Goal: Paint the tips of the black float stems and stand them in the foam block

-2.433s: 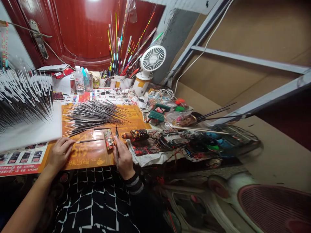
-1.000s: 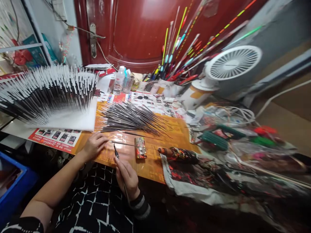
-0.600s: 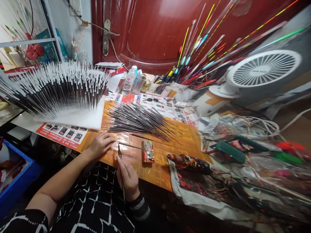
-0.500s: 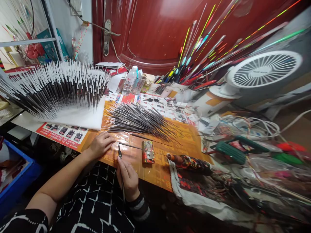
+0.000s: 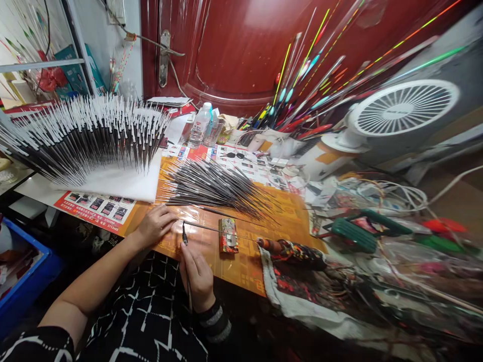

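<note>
Dark red door (image 5: 226, 50) is being faced across a crowded workbench (image 5: 37, 196), and one desk fan (image 5: 403, 114) is being held up on its white base at the right. One blue crate (image 5: 22, 276) is being kept below the bench's left edge. White foam board (image 5: 121, 183) is being overlapped onto an orange printed mat (image 5: 290, 216), and far too many upright white-tipped float stems (image 5: 86, 141) to count are being carried in it. One loose pile of dark stems (image 5: 215, 193) is being spread across the mat, with open mat being left between that pile and the mat's near edge. One long thin stem (image 5: 219, 229) is being laid just above a small paint-spattered block (image 5: 228, 235). The left hand (image 5: 154, 227) is being rested on the mat with its fingers (image 5: 171, 215) loosely curled beside the stem's near end; whether the stem is being gripped cannot be told. The right hand (image 5: 198, 279) is being closed in a pinch on one fine paintbrush (image 5: 185, 241), and its dark tip is being raised just short of the stem.
</note>
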Demonstrator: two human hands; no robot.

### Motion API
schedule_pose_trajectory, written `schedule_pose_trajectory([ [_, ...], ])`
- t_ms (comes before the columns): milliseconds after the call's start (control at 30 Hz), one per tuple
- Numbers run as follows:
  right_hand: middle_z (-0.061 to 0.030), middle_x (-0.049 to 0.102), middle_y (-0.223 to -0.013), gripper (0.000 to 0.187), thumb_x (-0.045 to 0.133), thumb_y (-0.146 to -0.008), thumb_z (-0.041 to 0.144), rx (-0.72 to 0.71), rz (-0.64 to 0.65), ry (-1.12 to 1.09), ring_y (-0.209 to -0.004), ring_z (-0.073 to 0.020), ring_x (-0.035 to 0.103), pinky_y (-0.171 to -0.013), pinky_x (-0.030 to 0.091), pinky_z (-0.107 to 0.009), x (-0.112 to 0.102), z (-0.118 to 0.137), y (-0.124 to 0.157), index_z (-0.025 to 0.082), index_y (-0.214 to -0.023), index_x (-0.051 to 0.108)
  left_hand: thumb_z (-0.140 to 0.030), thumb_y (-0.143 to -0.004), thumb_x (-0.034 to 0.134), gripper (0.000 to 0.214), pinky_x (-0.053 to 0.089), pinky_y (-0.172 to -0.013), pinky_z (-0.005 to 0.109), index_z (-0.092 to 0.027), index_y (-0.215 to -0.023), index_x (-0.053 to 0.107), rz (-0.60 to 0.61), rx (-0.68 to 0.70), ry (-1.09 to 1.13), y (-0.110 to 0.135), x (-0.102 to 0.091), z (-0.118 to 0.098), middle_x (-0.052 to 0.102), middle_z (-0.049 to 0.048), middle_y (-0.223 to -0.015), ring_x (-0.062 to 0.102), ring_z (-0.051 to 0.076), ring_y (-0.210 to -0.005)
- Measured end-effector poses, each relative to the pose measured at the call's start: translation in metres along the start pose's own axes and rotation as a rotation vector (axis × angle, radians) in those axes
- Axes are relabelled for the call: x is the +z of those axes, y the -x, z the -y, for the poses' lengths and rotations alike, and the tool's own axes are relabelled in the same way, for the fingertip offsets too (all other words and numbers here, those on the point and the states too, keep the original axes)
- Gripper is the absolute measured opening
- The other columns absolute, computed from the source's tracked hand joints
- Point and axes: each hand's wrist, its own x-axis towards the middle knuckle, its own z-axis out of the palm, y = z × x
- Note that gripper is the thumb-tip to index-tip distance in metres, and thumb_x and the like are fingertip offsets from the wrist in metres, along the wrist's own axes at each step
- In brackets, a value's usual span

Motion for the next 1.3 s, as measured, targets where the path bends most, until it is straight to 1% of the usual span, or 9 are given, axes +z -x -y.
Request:
schedule_pose_trajectory([
  [133, -0.0124, 0.074, -0.115, 0.067, 0.059, -0.092, 0.003, -0.006, -0.023, -0.013, -0.099, -0.0255, 0.075, -0.083, 0.066, -0.039, -0.001, 0.003, -0.004, 0.022, -0.154, 0.041, -0.024, -0.101, 0.051, 0.019, 0.053, -0.081, 0.034, -0.020, -0.104, 0.070, -0.012, 0.007, -0.012, 0.000, 0.000, 0.000, 0.066, 0.0060, -0.091, 0.061, 0.019, -0.088],
  [233, -0.0120, 0.074, -0.113, 0.065, 0.057, -0.093, 0.003, -0.015, -0.019, -0.086, -0.099, -0.0252, 0.074, -0.082, 0.066, -0.039, -0.008, 0.002, -0.006, 0.022, -0.153, 0.044, -0.023, -0.102, 0.051, 0.019, 0.053, -0.081, 0.033, -0.019, -0.103, 0.070, -0.018, 0.009, -0.015, -0.001, -0.001, -0.001, 0.066, 0.0058, -0.091, 0.061, 0.018, -0.087],
  [367, -0.0095, 0.075, -0.107, 0.061, 0.059, -0.092, 0.005, -0.038, -0.048, -0.097, -0.092, -0.0238, 0.074, -0.075, 0.067, -0.038, -0.032, -0.011, -0.001, 0.025, -0.150, 0.049, -0.022, -0.101, 0.052, 0.018, 0.053, -0.080, 0.032, -0.019, -0.104, 0.069, -0.023, 0.015, 0.003, -0.002, -0.003, -0.001, 0.066, 0.0061, -0.092, 0.061, 0.018, -0.087],
  [467, -0.0089, 0.075, -0.107, 0.062, 0.058, -0.092, 0.005, 0.013, -0.100, -0.008, -0.092, -0.0234, 0.073, -0.073, 0.066, -0.039, -0.053, -0.025, 0.008, 0.027, -0.149, 0.049, -0.023, -0.101, 0.052, 0.018, 0.053, -0.081, 0.033, -0.020, -0.104, 0.069, -0.007, 0.009, 0.002, -0.003, -0.005, 0.000, 0.066, 0.0056, -0.092, 0.061, 0.018, -0.087],
  [567, -0.0092, 0.075, -0.105, 0.064, 0.059, -0.090, 0.003, 0.051, -0.141, 0.063, -0.090, -0.0228, 0.073, -0.073, 0.065, -0.038, -0.065, -0.034, 0.013, 0.027, -0.149, 0.050, -0.022, -0.101, 0.052, 0.018, 0.052, -0.083, 0.033, -0.020, -0.104, 0.070, 0.003, 0.001, 0.001, -0.004, -0.008, 0.000, 0.066, 0.0054, -0.093, 0.061, 0.018, -0.088],
  [733, -0.0101, 0.074, -0.102, 0.064, 0.060, -0.091, 0.002, 0.021, -0.161, 0.143, -0.090, -0.0212, 0.072, -0.074, 0.065, -0.035, -0.058, -0.039, 0.015, 0.024, -0.150, 0.047, -0.020, -0.100, 0.054, 0.017, 0.052, -0.082, 0.031, -0.019, -0.107, 0.069, -0.012, 0.031, -0.014, -0.008, -0.011, 0.001, 0.067, 0.0057, -0.095, 0.061, 0.017, -0.090],
  [900, -0.0116, 0.074, -0.103, 0.062, 0.061, -0.091, 0.002, 0.006, -0.182, 0.240, -0.094, -0.0205, 0.072, -0.080, 0.063, -0.033, -0.049, -0.043, 0.020, 0.018, -0.149, 0.049, -0.020, -0.100, 0.054, 0.016, 0.053, -0.080, 0.030, -0.020, -0.105, 0.069, -0.016, 0.058, -0.045, -0.012, -0.013, 0.000, 0.066, 0.0052, -0.094, 0.061, 0.017, -0.088],
  [1100, -0.0102, 0.074, -0.108, 0.060, 0.059, -0.094, 0.007, 0.019, -0.163, 0.284, -0.097, -0.0200, 0.073, -0.085, 0.063, -0.032, -0.048, -0.045, 0.022, 0.020, -0.151, 0.046, -0.020, -0.100, 0.054, 0.016, 0.054, -0.080, 0.030, -0.020, -0.104, 0.069, -0.020, 0.051, -0.041, -0.013, -0.014, -0.001, 0.067, 0.0051, -0.093, 0.062, 0.016, -0.087],
  [1300, -0.0107, 0.074, -0.109, 0.058, 0.058, -0.095, 0.008, 0.030, -0.147, 0.297, -0.095, -0.0204, 0.073, -0.085, 0.063, -0.034, -0.047, -0.044, 0.022, 0.020, -0.150, 0.047, -0.020, -0.100, 0.054, 0.015, 0.054, -0.080, 0.030, -0.020, -0.103, 0.069, -0.025, 0.052, -0.046, -0.012, -0.013, -0.001, 0.067, 0.0048, -0.093, 0.062, 0.017, -0.087],
])
